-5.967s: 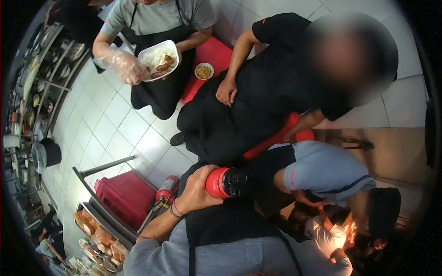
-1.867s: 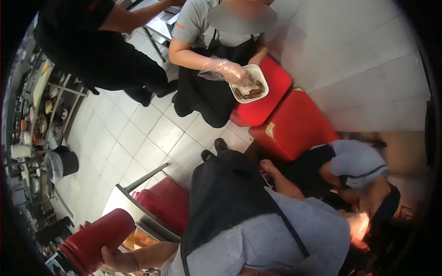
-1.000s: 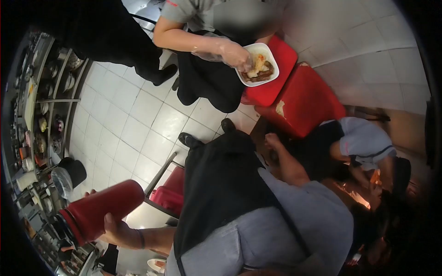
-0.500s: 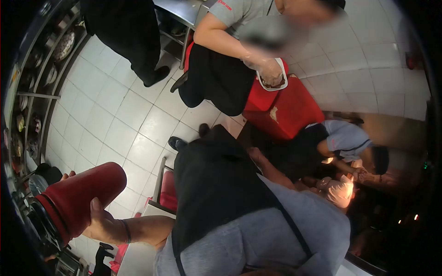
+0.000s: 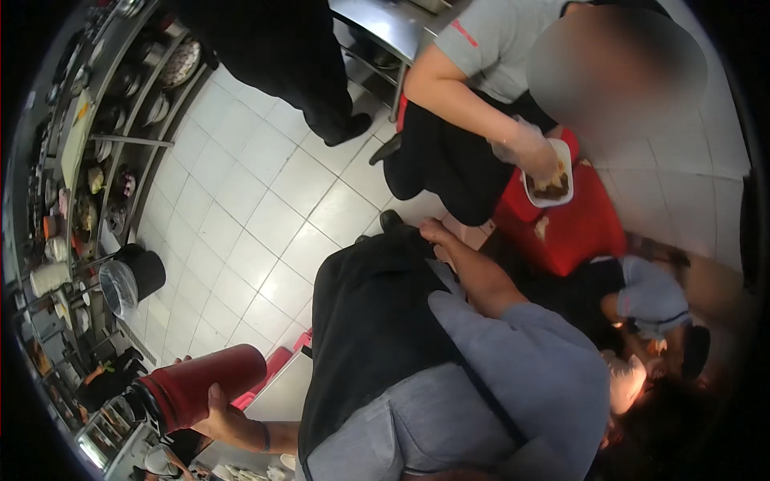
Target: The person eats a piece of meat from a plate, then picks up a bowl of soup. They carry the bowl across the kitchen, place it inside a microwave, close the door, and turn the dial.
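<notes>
Lately swung red flask (image 5: pixel 215 377) from out in front round to the left side; gripped it there in left hand (image 5: pixel 218 418), with dark cap (image 5: pixel 139 403) outward. Judged this a one-handed hold, leaving right hand (image 5: pixel 433 231) uninvolved. Rested that one at the knee (image 5: pixel 403 240), loosely curled; could not tell whether closed on anything. Could not see into flask. Noted white tub (image 5: pixel 570 178) of brown and pale food, under a co-worker's gloved hand (image 5: pixel 536 154); also black bin (image 5: pixel 149 271) with clear liner (image 5: pixel 119 290), could not read inside.
</notes>
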Available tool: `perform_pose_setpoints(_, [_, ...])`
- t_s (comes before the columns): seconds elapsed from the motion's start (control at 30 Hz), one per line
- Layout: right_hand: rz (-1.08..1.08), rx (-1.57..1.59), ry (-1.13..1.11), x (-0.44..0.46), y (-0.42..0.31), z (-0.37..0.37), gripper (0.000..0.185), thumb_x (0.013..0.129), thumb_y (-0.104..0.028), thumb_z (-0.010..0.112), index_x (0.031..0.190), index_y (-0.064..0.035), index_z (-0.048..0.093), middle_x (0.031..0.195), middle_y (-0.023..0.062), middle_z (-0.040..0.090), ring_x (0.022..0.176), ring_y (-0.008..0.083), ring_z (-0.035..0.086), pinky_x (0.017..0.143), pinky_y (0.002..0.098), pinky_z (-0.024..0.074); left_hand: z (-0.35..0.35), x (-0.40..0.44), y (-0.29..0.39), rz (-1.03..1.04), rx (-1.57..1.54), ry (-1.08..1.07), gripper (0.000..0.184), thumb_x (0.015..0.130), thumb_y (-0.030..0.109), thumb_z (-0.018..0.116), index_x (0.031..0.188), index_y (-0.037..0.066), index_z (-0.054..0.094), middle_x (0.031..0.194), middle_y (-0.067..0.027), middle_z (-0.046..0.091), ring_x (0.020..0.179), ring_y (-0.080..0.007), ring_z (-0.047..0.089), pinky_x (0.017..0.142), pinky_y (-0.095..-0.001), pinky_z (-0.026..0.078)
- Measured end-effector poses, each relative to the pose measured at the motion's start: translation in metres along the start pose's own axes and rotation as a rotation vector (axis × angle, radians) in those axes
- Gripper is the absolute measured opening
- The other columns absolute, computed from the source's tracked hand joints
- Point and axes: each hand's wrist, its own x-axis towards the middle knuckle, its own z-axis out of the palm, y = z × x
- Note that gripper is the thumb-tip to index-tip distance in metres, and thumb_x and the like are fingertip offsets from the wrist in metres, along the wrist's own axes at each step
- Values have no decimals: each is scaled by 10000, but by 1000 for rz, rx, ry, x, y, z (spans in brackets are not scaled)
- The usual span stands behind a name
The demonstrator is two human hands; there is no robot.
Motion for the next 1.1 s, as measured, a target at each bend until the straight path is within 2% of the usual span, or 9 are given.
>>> perform_pose_setpoints(0.23, [-276, -190, 128, 56, -79, 4, 327, 888, -221, 556, 1125, -45, 697, 1109, 224, 700, 1096, 390, 654, 954, 443, 511, 3, 34, -27, -48, -93, 95, 896, 713, 99, 804, 1475, -31, 351, 1340, -234, 562, 1211, -346, 579, 1096, -483, 439])
perform_pose_setpoints(0.47, [34, -300, 67, 54, -104, -5, 169, 817, -57, 573, 893, 35, 693, 755, 208, 672, 606, 341, 682, 501, 459, 553, -25, 108, -118, -184, -31, 164, 805, 671, 43, 851, 1378, -28, 473, 1254, -159, 610, 1121, -274, 606, 1049, -416, 455])
perform_pose_setpoints(0.6, [153, -60, 124, 28, -154, 25, 204, 775, -36, 622, 922, 60, 727, 950, 235, 713, 825, 370, 720, 609, 549, 612, -54, 142, -158, -198, -81, 151, 766, 649, 33, 837, 1335, -2, 498, 1204, -120, 616, 1079, -239, 614, 1025, -386, 466])
perform_pose_setpoints(0.63, [21, -484, -115, 37, -173, 22, 242, 797, -77, 659, 970, 80, 722, 970, 235, 714, 881, 376, 709, 698, 525, 598, -61, 147, -159, -236, -95, 150, 762, 646, 37, 844, 1326, 0, 503, 1192, -116, 617, 1072, -234, 614, 1016, -382, 470])
perform_pose_setpoints(0.67, [-51, 53, 162, 84, -139, 43, 286, 802, -99, 690, 1013, 91, 717, 991, 240, 716, 928, 382, 697, 762, 492, 563, -68, 149, -160, -276, -102, 164, 758, 642, 40, 851, 1317, 2, 507, 1181, -112, 619, 1066, -229, 613, 1007, -378, 475])
perform_pose_setpoints(0.77, [-97, -333, 77, 109, -220, 42, 319, 851, -120, 664, 1126, 38, 702, 1104, 199, 700, 999, 283, 665, 831, 440, 530, -92, 150, -169, -439, -90, 230, 738, 601, 81, 874, 1256, 26, 538, 1099, -91, 624, 976, -201, 618, 908, -363, 505])
perform_pose_setpoints(0.8, [-358, -897, -88, 108, -260, 35, 306, 851, -69, 645, 1140, 5, 711, 1110, 200, 700, 1042, 315, 676, 837, 440, 541, -97, 154, -164, -397, -56, 236, 677, 590, 79, 872, 1177, 27, 539, 1037, -83, 635, 913, -197, 627, 853, -356, 516])
perform_pose_setpoints(0.87, [-44, -395, 44, 96, -345, 49, 304, 839, -47, 634, 1128, -20, 724, 1142, 192, 694, 1014, 327, 699, 815, 412, 563, -109, 151, -173, -393, -62, 290, 669, 573, 114, 890, 1126, 26, 523, 986, -96, 634, 874, -203, 630, 834, -366, 520])
perform_pose_setpoints(1.1, [-167, -493, -86, 135, -553, 120, 455, 858, -77, 554, 1305, -2, 585, 1095, 183, 682, 915, 314, 733, 688, 445, 614, -173, 155, -227, -452, -41, 480, 866, 538, 97, 920, 1284, 18, 486, 1139, -102, 606, 1034, -239, 608, 954, -390, 488])
